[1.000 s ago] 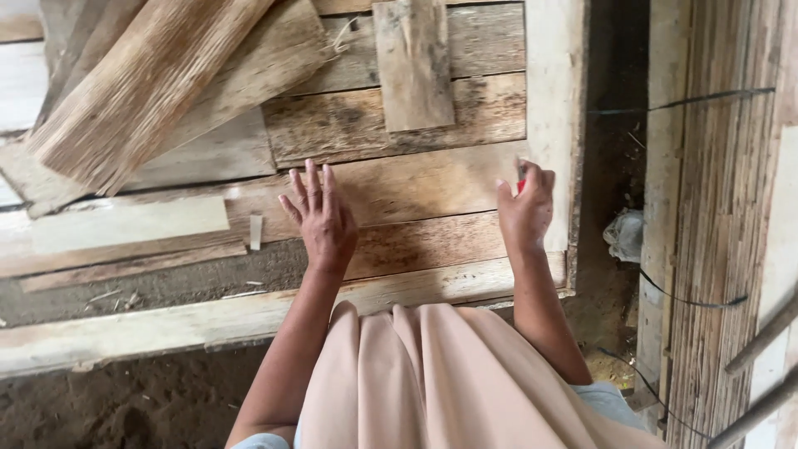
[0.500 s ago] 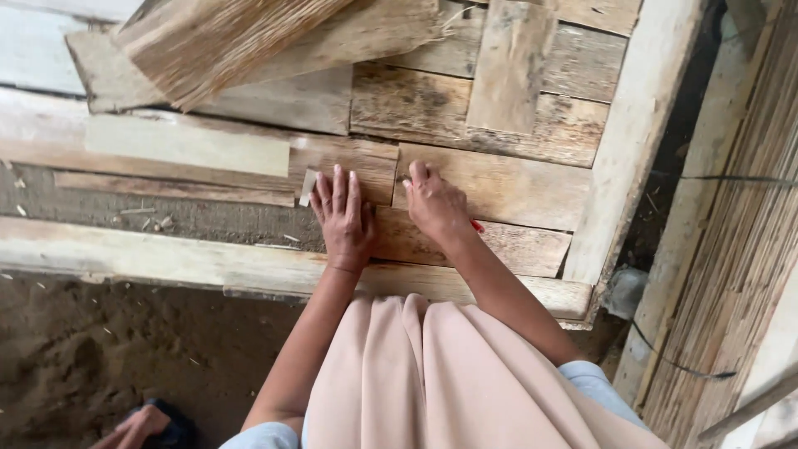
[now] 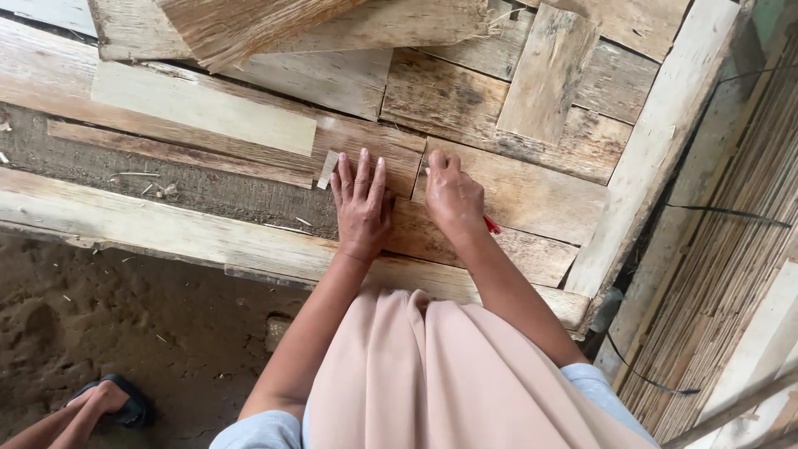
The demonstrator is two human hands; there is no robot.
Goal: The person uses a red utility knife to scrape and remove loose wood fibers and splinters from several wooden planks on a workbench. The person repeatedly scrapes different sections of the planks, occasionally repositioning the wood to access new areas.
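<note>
My left hand (image 3: 361, 204) lies flat, fingers spread, on a weathered wooden plank (image 3: 532, 193) of a rough plank platform. Right beside it my right hand (image 3: 451, 198) is closed around a red pencil (image 3: 491, 224), whose red end sticks out behind the palm; its tip is hidden near the plank's left end. A small pale wood chip (image 3: 327, 169) lies just left of my left fingertips. My beige skirt fills the lower middle.
A bundle of dried straw-coloured slats (image 3: 249, 21) lies at the top. A pale flat strip (image 3: 204, 108) rests on the left planks. A reed wall (image 3: 731, 249) stands on the right. Another person's foot in a dark sandal (image 3: 112, 399) is on the dirt floor (image 3: 125, 333).
My right hand has moved from the platform's right edge to beside my left hand. The view has shifted, showing more dirt floor and the other person's foot.
</note>
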